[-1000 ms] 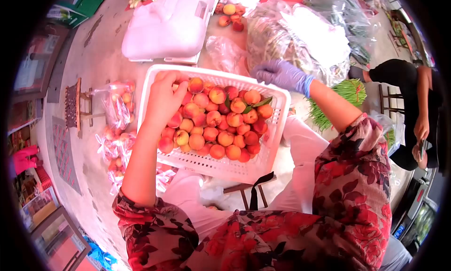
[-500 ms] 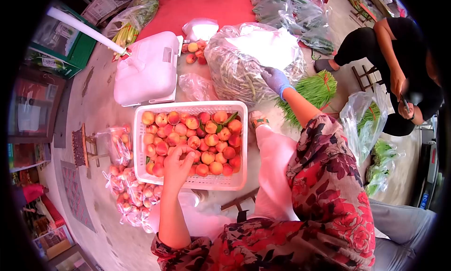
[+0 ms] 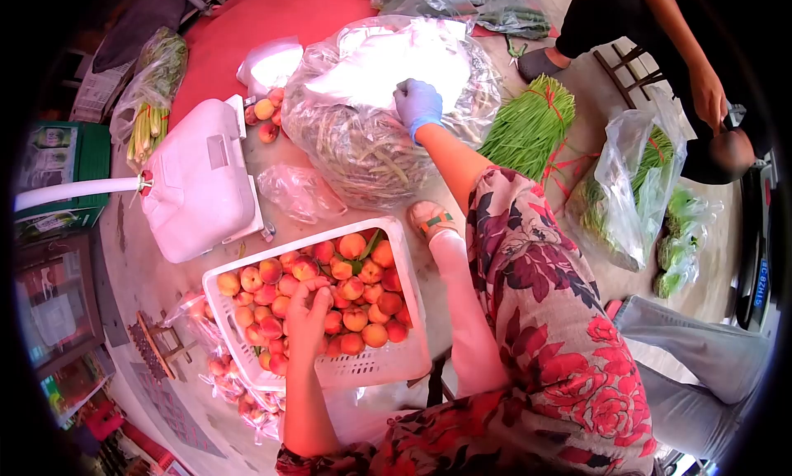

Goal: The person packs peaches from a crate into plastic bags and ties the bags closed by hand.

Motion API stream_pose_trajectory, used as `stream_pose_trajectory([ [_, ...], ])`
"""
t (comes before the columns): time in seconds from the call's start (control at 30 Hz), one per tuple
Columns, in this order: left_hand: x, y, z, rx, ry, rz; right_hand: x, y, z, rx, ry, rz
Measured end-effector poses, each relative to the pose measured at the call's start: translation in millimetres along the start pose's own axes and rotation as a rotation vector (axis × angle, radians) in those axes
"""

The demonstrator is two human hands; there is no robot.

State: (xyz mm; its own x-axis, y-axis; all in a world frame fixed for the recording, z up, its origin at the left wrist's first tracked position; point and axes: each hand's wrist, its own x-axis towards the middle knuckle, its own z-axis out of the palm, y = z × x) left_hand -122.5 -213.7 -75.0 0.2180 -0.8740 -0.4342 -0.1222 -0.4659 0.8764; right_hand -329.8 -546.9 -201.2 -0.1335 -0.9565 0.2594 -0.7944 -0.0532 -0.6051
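A white slatted basket (image 3: 417, 319) full of red and orange peaches (image 3: 352, 289) stands before me, tilted a little in view. Over the peaches at its middle is my left hand (image 3: 307, 315), bare, with fingers curled together; whether anything is between them is hidden. My right hand (image 3: 419, 105), in a purple glove, is closed at white plastic sheets (image 3: 371, 68) lying on a large clear bag of green beans (image 3: 371, 158). What its fingers grip is too bright and small to make out.
A pink-lit white plastic case (image 3: 194, 179) stands left of a crumpled clear bag (image 3: 301, 191). Bagged peaches (image 3: 247, 402) lie left of the basket. Bundled green stems (image 3: 532, 125) lie right. A person in black (image 3: 701, 72) sits at upper right; another's grey trousers (image 3: 693, 352) show at lower right.
The view has shifted right, so the basket sits lower. My right hand has left the basket's rim and reached forward onto the white sheets. My left hand has moved from the rim to over the peaches.
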Motion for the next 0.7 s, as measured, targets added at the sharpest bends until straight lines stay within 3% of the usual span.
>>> stream_pose_trajectory([
  [0.13,59.4,22.5,45.3,-0.164,-0.091,0.054,-9.1,12.9,-33.0,0.547,0.02,-0.005],
  [0.27,127.9,61.5,128.1,-0.477,-0.114,-0.025,-45.1,16.2,-78.6,0.331,0.054,-0.5],
  [0.33,159.3,71.9,161.3,-0.651,-0.135,-0.28,-67.8,18.9,-89.7,0.264,-0.022,-0.725],
  [0.37,173.8,64.7,172.3,-0.661,-0.103,-0.279,-78.0,21.6,-93.1,0.238,-0.052,-0.833],
  [0.47,203.0,29.3,186.6,-0.676,0.019,-0.284,-90.2,37.2,-101.7,0.325,-0.302,-0.938],
  [0.57,203.2,11.4,173.0,-0.625,0.174,-0.263,-93.7,70.6,-110.5,0.404,-0.4,-0.634],
  [0.63,201.2,2.6,153.1,-0.552,0.197,-0.19,-68.3,63.0,-124.2,0.635,-0.205,-0.173],
  [0.7,194.3,6.1,144.9,-0.511,0.236,-0.143,-30.7,54.6,-118.7,0.408,0.088,-0.235],
])
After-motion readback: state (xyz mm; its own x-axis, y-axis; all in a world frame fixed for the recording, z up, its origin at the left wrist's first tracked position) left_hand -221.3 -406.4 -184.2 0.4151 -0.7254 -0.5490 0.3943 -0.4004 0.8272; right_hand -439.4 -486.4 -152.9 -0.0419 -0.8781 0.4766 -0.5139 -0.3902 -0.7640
